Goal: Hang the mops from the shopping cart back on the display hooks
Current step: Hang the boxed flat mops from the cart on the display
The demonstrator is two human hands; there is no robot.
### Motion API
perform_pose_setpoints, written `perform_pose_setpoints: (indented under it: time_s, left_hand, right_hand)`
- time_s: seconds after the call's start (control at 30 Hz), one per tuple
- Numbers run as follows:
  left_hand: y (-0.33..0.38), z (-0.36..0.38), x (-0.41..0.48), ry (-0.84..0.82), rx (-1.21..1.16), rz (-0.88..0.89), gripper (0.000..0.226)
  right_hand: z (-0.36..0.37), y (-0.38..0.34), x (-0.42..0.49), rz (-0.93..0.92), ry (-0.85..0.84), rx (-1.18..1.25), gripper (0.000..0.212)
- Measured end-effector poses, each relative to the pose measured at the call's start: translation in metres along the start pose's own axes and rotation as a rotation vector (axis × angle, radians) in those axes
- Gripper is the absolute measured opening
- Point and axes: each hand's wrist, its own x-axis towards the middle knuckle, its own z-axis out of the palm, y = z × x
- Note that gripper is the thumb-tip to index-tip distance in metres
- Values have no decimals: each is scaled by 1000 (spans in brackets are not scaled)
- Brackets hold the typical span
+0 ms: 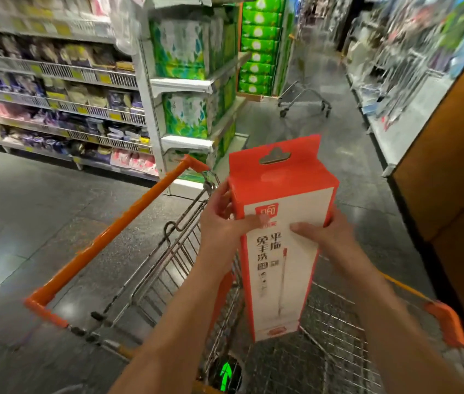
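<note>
A tall orange-and-white boxed mop (280,268) stands upright above the wire shopping cart (168,260), which has an orange handle bar. The box top has an orange tab with a hanging slot. My left hand (225,220) grips the box's left side near the top, thumb across the front. On the right side, my right hand (321,231) holds it with fingers laid over the white front panel. The box's lower end is over the cart basket. No display hooks are clear in view.
Shelves of packaged goods (54,89) run along the left. An end rack with green tissue packs (185,81) stands just beyond the cart. A second cart (304,98) sits down the aisle. An orange-brown panel (452,166) and blurred hanging goods fill the right.
</note>
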Motion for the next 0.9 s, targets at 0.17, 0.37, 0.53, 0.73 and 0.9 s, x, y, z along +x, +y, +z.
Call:
perform_pose_setpoints:
  time_s: [0.17, 0.37, 0.53, 0.73, 0.9]
  left_hand:
    - [34, 16, 1, -82, -91, 36, 88]
    - [57, 39, -8, -303, -47, 109, 67]
    - [50, 57, -35, -560, 37, 37, 67]
    - [67, 99, -78, -639, -105, -21, 52]
    - [91, 150, -120, -792, -224, -63, 44]
  right_hand:
    - [0, -50, -28, -136, 240, 8, 45]
    - [-4, -99, -74, -239, 481, 98, 50]
    - [-16, -128, -122, -282, 618, 84, 73]
    - [-37, -152, -189, -329, 767, 14, 67]
    - [-72, -159, -250, -317, 848, -149, 85]
